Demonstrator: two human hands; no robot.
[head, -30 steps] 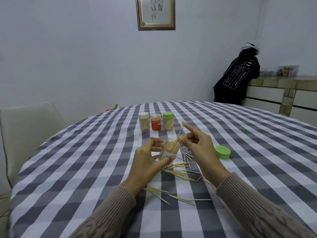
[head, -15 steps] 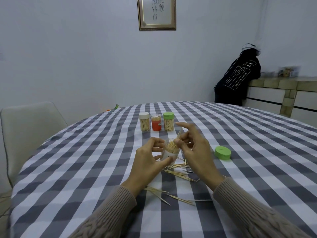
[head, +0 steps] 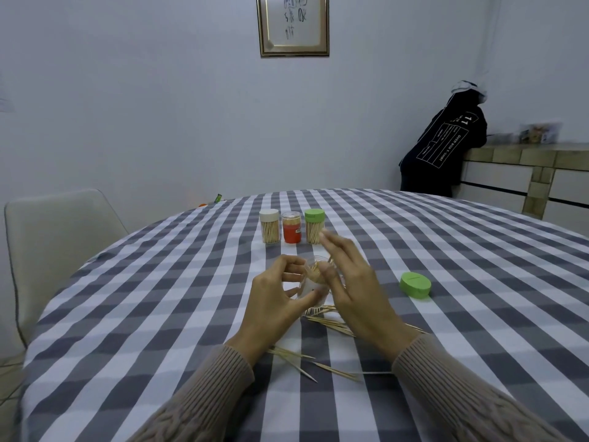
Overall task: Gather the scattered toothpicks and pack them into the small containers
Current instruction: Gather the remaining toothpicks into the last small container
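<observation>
Left hand (head: 274, 301) holds the open jar (head: 314, 282) of toothpicks at the middle of the frame. Right hand (head: 353, 282) has fingers spread over it. Loose toothpicks (head: 322, 365) lie on the surface (head: 159, 314) below.

wall: pale (head: 159, 106) | framed picture (head: 293, 25) | chair: beige (head: 57, 234) | table: checked cloth (head: 159, 314)

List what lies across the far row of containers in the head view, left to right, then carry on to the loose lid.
white-lidded container → orange container → green-lidded container → loose green lid, lying nearer and off to the right.
</observation>
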